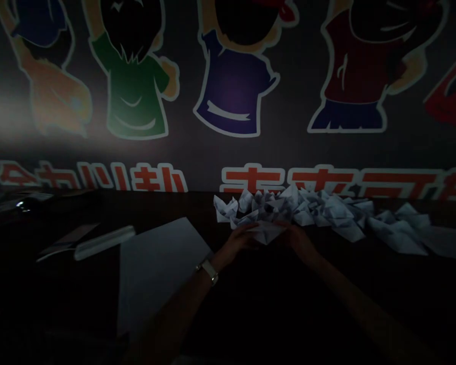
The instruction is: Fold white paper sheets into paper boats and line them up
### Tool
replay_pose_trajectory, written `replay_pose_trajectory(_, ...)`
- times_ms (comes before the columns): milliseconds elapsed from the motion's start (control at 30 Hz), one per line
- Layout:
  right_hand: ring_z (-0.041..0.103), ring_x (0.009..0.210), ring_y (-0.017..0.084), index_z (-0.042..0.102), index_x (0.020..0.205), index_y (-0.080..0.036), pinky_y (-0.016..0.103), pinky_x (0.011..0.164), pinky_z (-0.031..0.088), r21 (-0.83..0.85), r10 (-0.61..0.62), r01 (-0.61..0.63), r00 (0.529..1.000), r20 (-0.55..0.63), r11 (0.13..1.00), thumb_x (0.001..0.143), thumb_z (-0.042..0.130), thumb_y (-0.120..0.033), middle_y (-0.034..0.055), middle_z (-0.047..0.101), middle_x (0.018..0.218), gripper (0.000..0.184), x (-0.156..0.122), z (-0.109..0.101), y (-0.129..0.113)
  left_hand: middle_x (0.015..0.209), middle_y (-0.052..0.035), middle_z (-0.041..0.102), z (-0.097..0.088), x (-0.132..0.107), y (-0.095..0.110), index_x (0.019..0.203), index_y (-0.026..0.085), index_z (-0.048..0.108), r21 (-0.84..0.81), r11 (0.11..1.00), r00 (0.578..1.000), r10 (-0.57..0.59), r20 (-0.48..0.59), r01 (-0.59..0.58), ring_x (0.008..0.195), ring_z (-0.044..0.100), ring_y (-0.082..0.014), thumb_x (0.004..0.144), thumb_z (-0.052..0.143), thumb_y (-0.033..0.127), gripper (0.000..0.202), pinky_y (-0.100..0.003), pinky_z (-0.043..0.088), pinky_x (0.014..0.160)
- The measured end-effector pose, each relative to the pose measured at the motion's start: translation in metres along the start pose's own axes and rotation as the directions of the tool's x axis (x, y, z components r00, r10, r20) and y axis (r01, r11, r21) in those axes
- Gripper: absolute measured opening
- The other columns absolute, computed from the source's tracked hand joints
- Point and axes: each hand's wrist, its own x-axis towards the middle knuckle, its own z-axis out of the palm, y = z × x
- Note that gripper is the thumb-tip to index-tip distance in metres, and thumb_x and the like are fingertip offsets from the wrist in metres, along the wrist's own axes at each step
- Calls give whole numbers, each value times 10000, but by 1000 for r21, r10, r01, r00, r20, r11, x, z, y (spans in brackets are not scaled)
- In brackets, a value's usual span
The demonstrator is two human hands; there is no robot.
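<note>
In dim light my left hand [238,242] and my right hand [298,239] reach forward over a dark table [61,304]. Both hold a folded white paper piece [266,231] between their fingertips, one at each end. My left wrist carries a watch [209,270]. Directly behind the folded piece lies a pile of folded paper shapes [319,210], spreading to the right along the wall. A flat white paper sheet [157,268] lies to the left of my left forearm.
A pale rolled or long object [104,242] and a dark flat card [74,236] lie left of the sheet. A wall with cartoon figures [231,86] and red characters rises right behind the table. Dim clutter [21,203] sits far left.
</note>
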Motion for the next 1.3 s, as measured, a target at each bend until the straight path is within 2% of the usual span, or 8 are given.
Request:
replay_pose_trajectory(167, 634, 818, 237, 625, 1077, -229, 351, 631, 528, -94, -40, 47, 996, 78, 994, 638, 685, -359, 49, 682, 955, 462, -5, 1, -3, 1012, -96, 638, -5, 1, 0, 1159, 198, 577, 63, 997, 999, 44, -21, -43, 803, 619, -194, 723, 654, 363, 473, -328, 497, 709)
replay_pose_trajectory(367, 619, 828, 244, 724, 874, -219, 329, 678, 489, -298, -34, 44, 999, 40, 953, 577, 722, -382, 34, 710, 881, 339, -3, -9, -12, 926, -84, 664, -6, 1, 6, 1097, 174, 628, 86, 996, 999, 5, 51, -9, 783, 610, -182, 679, 700, 358, 462, -306, 484, 713)
replay_pose_trajectory(500, 626, 774, 232, 736, 819, -218, 323, 694, 468, -336, -23, 31, 999, 28, 941, 564, 725, -382, 25, 721, 815, 303, 0, -17, -15, 836, -73, 672, -4, 3, 4, 940, 142, 689, 64, 998, 998, 22, 51, -25, 775, 602, -197, 671, 683, 440, 402, -342, 474, 733)
replay_pose_trajectory(667, 606, 605, 187, 737, 706, -221, 305, 611, 460, -373, -9, 33, 998, 65, 927, 594, 708, -384, -8, 698, 640, 200, 1, -25, -15, 664, -53, 644, -7, 5, 2, 686, 126, 696, 141, 990, 1000, 20, -15, -17, 652, 573, -161, 680, 671, 447, 322, -283, 442, 658)
replay_pose_trajectory(767, 612, 622, 193, 735, 699, -227, 304, 605, 463, -334, 4, 18, 998, 66, 942, 580, 716, -386, -3, 704, 666, 200, 1, -28, -15, 610, -41, 620, -8, 5, 3, 634, 129, 682, 137, 991, 998, 18, -53, -11, 622, 553, -157, 656, 689, 443, 316, -265, 422, 609)
replay_pose_trajectory(933, 611, 635, 197, 727, 684, -178, 302, 618, 452, -290, -16, 4, 999, -41, 957, 550, 729, -435, 25, 700, 665, 290, 6, -21, -6, 533, -14, 565, 4, 2, -5, 571, 135, 653, 81, 996, 988, 49, -147, -37, 563, 508, -132, 635, 701, 454, 329, -244, 383, 548)
replay_pose_trajectory(1067, 575, 606, 181, 670, 572, -178, 279, 570, 415, -336, -177, 114, 970, -165, 935, 542, 717, -491, -2, 638, 563, 319, 9, -8, 5, 516, -1, 529, 16, 4, -14, 546, 137, 616, 57, 994, 939, 108, -326, -95, 526, 459, -112, 632, 700, 459, 343, -240, 354, 520)
replay_pose_trajectory(1300, 449, 517, 120, 533, 499, -196, 248, 515, 317, -485, -346, 214, 916, -201, 848, 577, 694, -510, -54, 493, 477, 361, 2, 7, 9, 493, 65, 381, 13, 13, -22, 497, 154, 468, 180, 953, 772, 304, -559, -245, 517, 362, -77, 589, 740, 381, 366, -215, 291, 522)
